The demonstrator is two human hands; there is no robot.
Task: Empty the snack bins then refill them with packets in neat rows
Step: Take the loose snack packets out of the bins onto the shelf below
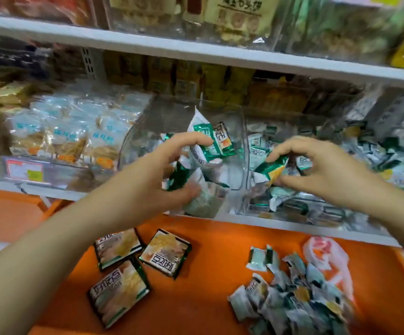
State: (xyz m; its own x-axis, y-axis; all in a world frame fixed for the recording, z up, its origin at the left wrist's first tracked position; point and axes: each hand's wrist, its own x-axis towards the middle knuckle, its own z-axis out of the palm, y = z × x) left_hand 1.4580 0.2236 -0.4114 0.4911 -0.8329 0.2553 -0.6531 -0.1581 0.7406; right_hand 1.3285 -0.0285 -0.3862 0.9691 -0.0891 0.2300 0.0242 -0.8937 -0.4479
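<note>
gripping packets (pixel 216 143) with curled fingers (pixel 193 139), left hand (pixel 157 175); right hand (pixel 324 163) pinches green packet (pixel 272 169) (crinkled).

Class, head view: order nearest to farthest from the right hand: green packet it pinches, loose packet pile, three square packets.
1. green packet, pinched by the right hand.
2. loose packet pile, below it.
3. three square packets, lower left.

The bins (pixel 242 146) on the lower shelf are clear, smooth plastic with a glassy shine. The green-and-white packets (pixel 210 141) in them are glossy, crinkled film. The square packets (pixel 164 252) at near left look smooth and shiny, and the small wrappers (pixel 292 298) at near right are creased and glinting. The orange surface (pixel 208 238) beneath is matt. The bags (pixel 75 134) at far left are clear film.
</note>
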